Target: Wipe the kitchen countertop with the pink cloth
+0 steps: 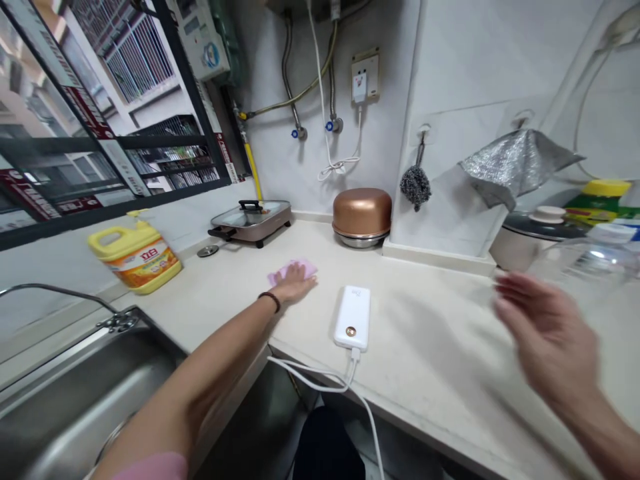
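My left hand [294, 281] lies flat on a pink cloth [306, 267], its fingers spread over it and pressing it to the counter; part of the cloth is hidden under the palm. My right hand [555, 333] is raised over the right side of the counter. It is slightly blurred, with thumb and fingers apart and nothing seen between them. Between the hands lies a white power bank [354, 310] with a white cable [320, 385] plugged into its near end. The cable hangs over the counter's front edge.
A sink [155, 350] and a yellow detergent jug [143, 257] are at left. Farther back stand an electric pan [255, 223] and a copper-coloured pot [363, 212]. A scrubber [415, 185] and silver sheet [520, 163] hang on the wall. A clear lid [585, 267] sits near my right hand.
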A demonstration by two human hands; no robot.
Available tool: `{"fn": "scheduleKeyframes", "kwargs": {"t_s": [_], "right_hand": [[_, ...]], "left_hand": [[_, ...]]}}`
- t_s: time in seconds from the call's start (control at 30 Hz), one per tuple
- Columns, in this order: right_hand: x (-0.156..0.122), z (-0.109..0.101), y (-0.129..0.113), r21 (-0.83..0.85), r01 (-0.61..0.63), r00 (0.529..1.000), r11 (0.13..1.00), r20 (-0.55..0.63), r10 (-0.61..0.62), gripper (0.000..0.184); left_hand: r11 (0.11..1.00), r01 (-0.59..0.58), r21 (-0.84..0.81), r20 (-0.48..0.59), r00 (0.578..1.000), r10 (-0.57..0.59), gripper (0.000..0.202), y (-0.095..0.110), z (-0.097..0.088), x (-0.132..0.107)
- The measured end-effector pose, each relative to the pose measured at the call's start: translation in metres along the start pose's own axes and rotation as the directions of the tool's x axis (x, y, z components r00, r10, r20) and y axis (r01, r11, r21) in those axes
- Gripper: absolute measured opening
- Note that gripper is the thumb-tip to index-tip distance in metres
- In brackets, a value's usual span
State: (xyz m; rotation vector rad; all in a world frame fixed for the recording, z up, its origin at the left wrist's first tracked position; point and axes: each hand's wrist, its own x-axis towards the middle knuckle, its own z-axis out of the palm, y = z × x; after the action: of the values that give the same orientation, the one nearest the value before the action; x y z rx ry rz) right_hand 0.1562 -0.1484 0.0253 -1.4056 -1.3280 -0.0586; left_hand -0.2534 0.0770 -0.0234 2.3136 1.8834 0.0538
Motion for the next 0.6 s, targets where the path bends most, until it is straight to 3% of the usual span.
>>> {"fn": "scheduleKeyframes", "kwargs": {"t_s": [0.1, 0.2, 0.3, 0.43, 0.53, 0.6], "right_hand": [[0.014, 0.062, -0.036, 0.198, 0.159, 0.984, 0.967, 0.043, -0.171, 0.039], [0.013, 0.098, -0.033, 0.167, 0.281, 0.952, 0.945, 0.075, -0.296, 0.032], [0.005, 0.102, -0.007, 0.081, 0.353, 0.916, 0.932, 0.174, -0.362, 0.028], [0.004, 0.088, 0.015, -0.008, 0.322, 0.924, 0.947, 0.219, -0.312, 0.028], [0.007, 0.082, 0.014, -0.029, 0.347, 0.909, 0.937, 0.255, -0.329, 0.031], [0.006, 0.083, 0.011, -0.026, 0.371, 0.891, 0.928, 0.292, -0.348, 0.031]], "left_hand": [[0.968, -0.236, -0.084, 0.014, 0.971, 0.238, 0.076, 0.047, 0.007, 0.015], [0.908, -0.398, -0.132, 0.032, 0.914, 0.405, 0.066, 0.065, 0.007, 0.037], [0.880, -0.466, -0.096, 0.055, 0.880, 0.472, 0.060, 0.065, 0.003, 0.065], [0.905, -0.422, -0.057, 0.016, 0.906, 0.424, 0.062, 0.050, -0.003, 0.109], [0.943, -0.330, -0.032, -0.047, 0.943, 0.329, 0.061, 0.025, -0.010, 0.139], [0.969, -0.246, 0.011, -0.092, 0.965, 0.246, 0.062, -0.003, -0.016, 0.153]]}}
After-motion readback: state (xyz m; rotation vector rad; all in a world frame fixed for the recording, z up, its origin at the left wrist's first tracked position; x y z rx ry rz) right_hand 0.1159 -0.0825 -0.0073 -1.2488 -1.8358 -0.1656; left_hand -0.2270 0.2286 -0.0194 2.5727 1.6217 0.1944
